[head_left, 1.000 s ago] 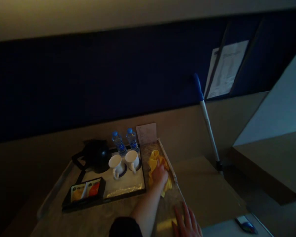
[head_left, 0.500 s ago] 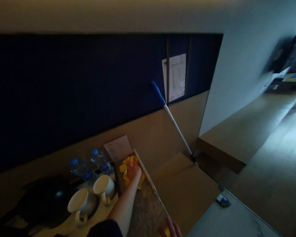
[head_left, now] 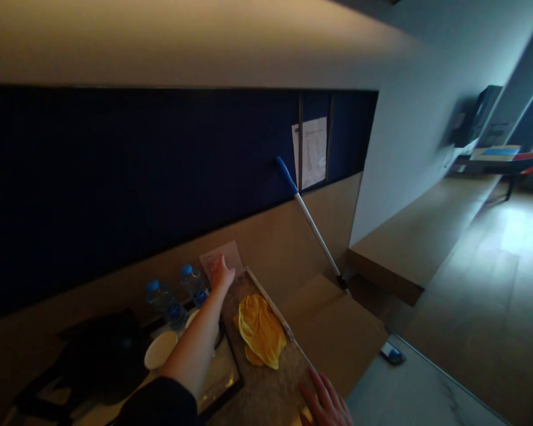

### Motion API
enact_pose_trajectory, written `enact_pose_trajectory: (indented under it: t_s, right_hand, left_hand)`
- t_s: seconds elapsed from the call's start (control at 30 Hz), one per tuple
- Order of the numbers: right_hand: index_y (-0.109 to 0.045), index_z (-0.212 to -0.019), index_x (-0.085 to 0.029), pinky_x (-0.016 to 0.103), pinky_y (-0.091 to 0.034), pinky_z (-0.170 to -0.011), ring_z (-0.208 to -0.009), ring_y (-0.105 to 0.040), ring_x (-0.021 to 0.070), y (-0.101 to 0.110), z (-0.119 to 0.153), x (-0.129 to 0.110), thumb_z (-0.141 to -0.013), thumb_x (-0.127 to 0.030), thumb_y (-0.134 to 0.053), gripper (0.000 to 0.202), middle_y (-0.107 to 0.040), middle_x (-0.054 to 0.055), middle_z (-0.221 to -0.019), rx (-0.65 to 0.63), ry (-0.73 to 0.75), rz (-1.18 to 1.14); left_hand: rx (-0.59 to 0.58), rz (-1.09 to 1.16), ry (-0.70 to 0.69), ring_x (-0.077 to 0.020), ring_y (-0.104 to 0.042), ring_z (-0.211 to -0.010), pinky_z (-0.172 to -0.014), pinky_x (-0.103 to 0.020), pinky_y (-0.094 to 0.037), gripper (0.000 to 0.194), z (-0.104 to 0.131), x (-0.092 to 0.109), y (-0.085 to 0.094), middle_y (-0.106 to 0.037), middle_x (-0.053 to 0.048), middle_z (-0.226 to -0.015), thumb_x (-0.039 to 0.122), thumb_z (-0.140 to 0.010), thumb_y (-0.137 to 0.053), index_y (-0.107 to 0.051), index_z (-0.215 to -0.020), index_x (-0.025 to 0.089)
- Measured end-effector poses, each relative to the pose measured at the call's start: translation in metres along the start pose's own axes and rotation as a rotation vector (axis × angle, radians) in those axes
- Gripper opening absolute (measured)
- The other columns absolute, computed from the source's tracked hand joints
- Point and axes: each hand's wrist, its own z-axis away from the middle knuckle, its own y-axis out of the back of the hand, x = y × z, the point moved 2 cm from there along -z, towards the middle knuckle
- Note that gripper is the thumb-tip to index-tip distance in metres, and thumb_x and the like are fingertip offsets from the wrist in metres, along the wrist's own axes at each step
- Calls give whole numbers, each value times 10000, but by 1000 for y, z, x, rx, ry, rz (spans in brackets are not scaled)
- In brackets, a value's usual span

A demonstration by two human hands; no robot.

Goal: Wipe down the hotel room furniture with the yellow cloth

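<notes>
1. Card (head_left: 222,258), a pale printed sheet, is propped against the beige wall panel at the far end of the stone counter (head_left: 266,390), just behind the water bottles.
2. Its lower front is met by the left hand (head_left: 221,274), which is stretched forward on a long bare forearm; the fingers are laid against the card, but whether it is pinched or only touched cannot be told.
3. Nothing is gripped by the right hand (head_left: 326,402); it is spread flat, fingers apart, on the near right edge of the counter.
4. A crumpled yellow cloth (head_left: 260,331) is left lying loose on the counter between the two hands, touched by neither.
5. Two blue-capped water bottles (head_left: 194,284) and a white cup (head_left: 160,350) are seen on the dark tray (head_left: 224,393) left of the arm.
6. A blue-handled pole (head_left: 311,222) is leaned against the wall to the right.
</notes>
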Motion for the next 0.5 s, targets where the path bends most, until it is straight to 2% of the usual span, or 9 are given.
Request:
enact_pose_trajectory:
  t_s: [0.07,0.13,0.23,0.27,0.33,0.37,0.43,0.5]
  right_hand:
    - [-677,-1219,-351,390,-593,-915,-1230,-596,283,10,-2,-2,-807,-341,-626,416,-566,66,-1408,-30,16,-32]
    - [-648,-1265,-349,420,-572,-963,-1284,-553,284,20,-4,-5,-859,-369,-582,412,-506,66,-1466,-85,-24,-62]
    - [-634,-1280,-351,461,-550,-995,-1324,-513,292,28,-5,-10,-909,-396,-534,387,-480,51,-1491,-148,-81,-99]
    - [-628,-1288,-341,469,-547,-996,-1331,-505,294,28,-3,-10,-924,-409,-518,387,-484,49,-1489,-149,-88,-114]
    - [-598,-1324,-293,474,-537,-1007,-1336,-497,287,26,1,-10,-951,-433,-479,416,-510,57,-1467,-117,-94,-165]
    - [-576,-1344,-257,473,-531,-1011,-1329,-502,280,24,4,-8,-963,-442,-457,440,-527,68,-1451,-86,-102,-207]
    - [-534,-1365,-183,483,-509,-1026,-1309,-511,276,20,8,-3,-981,-461,-408,491,-549,103,-1421,-17,-140,-330]
    - [-514,-1359,-122,514,-460,-1068,-1313,-495,290,17,11,4,-988,-500,-341,557,-536,153,-1417,56,-245,-487]
  left_hand:
    - [2,-13,11,-397,-327,-1417,-1118,-468,-354,715,9,1,-11,-253,-273,-1549,244,-907,-519,-220,-1536,85]
    - [-37,-37,10,-401,-348,-1410,-1124,-477,-352,689,36,4,-39,-250,-268,-1557,257,-917,-498,-246,-1539,101]
    - [-176,-74,-6,-429,-324,-1422,-1125,-563,-341,640,99,10,-96,-269,-215,-1579,329,-916,-529,-362,-1516,184]
    - [-199,-86,-27,-428,-284,-1442,-1149,-607,-284,613,122,13,-112,-285,-180,-1584,351,-922,-522,-389,-1506,216]
    - [-172,-110,-45,-418,-177,-1482,-1190,-648,-131,615,167,19,-136,-248,-153,-1604,360,-942,-482,-351,-1526,220]
    - [-146,-120,-47,-410,-144,-1492,-1200,-644,-72,631,188,22,-144,-230,-155,-1610,370,-945,-474,-328,-1535,204]
    - [-127,-105,-54,-410,-132,-1494,-1215,-625,-41,703,234,26,-150,-216,-175,-1609,451,-924,-504,-316,-1538,164]
    - [-181,-17,-134,-390,-95,-1505,-1227,-609,-15,732,285,26,-149,-212,-154,-1614,554,-917,-477,-335,-1532,183]
